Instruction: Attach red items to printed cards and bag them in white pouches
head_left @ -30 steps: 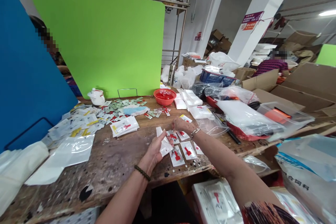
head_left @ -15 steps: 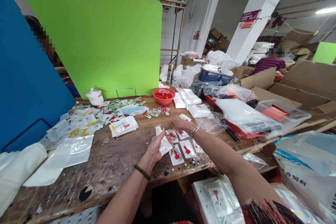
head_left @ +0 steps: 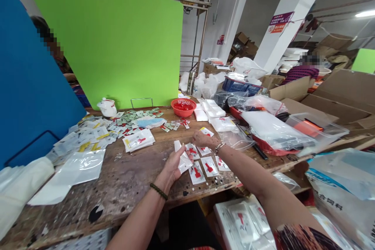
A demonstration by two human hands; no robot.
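My left hand (head_left: 173,163) is closed on a stack of clear plastic bags (head_left: 183,159) above the wooden table (head_left: 140,179). Just beyond and to the right, my right hand (head_left: 203,139) reaches over the laid-out cards; its fingers are bent down, and whatever lies under the fingertips is too small to make out. Several white cards with red pieces (head_left: 209,166) lie in rows below and around it. A card with a yellow corner (head_left: 206,131) shows behind the right hand. A stack of packed cards (head_left: 138,140) lies to the left.
A red basket (head_left: 183,108) stands behind the hands. Small green packets (head_left: 137,117) and white packets (head_left: 88,136) are heaped at the left, near a white pot (head_left: 107,107). At the right are a black-handled tool (head_left: 260,152) and bagged goods (head_left: 278,127). A person (head_left: 301,73) sits far right.
The view has shifted very slightly. Both hands keep nearly the same position, the left still round the bags and the right still over the cards.
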